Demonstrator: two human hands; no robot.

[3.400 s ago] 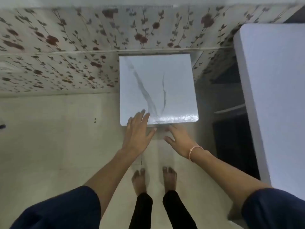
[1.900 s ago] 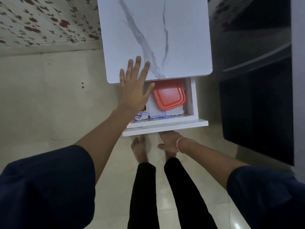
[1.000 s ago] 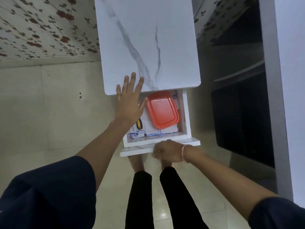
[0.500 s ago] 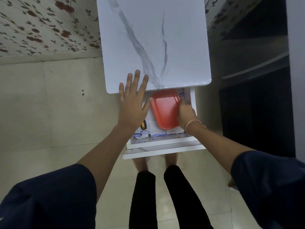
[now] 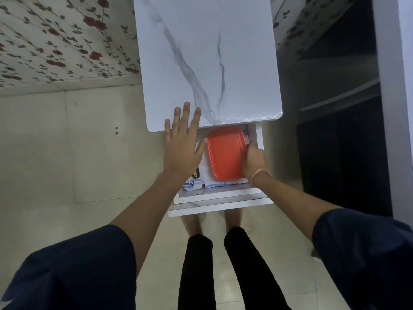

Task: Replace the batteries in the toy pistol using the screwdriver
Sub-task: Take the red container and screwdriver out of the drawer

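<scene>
Left hand (image 5: 181,148): fingers straight, flat on bench (image 5: 207,63) near edge. Right hand (image 5: 254,162): fingers curled round box (image 5: 224,153) right rim, in open drawer (image 5: 219,198). Pistol not visible. Box probably light, rigid, slick-lidded: lift by both rims.

tabletop (image 5: 207,63) overhangs drawer (image 5: 219,195) rear; red container (image 5: 224,153) fills right half; left hand (image 5: 182,151) covers left.
</scene>
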